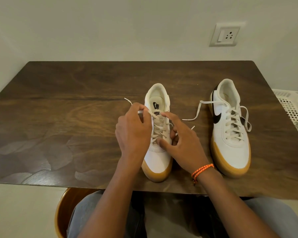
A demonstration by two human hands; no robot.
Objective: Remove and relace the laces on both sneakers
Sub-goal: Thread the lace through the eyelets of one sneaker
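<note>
Two white sneakers with gum soles stand on the dark wooden table (59, 117), toes toward me. The left sneaker (157, 157) sits between my hands, its cream lace (159, 127) threaded through the eyelets. My left hand (134, 129) pinches one lace end beside the tongue, and the tip pokes out up and to the left. My right hand (184, 140) holds the shoe's right side, thumb on the lower lacing, index finger stretched to the top eyelet. A second lace tip shows behind its knuckles. The right sneaker (230, 152) stands apart, laced, with loose untied ends.
A white plastic basket (292, 110) sits at the table's right edge. A wall socket (225, 35) is on the wall behind. The rim of a wooden seat (64, 212) shows below the table's front edge, beside my knees.
</note>
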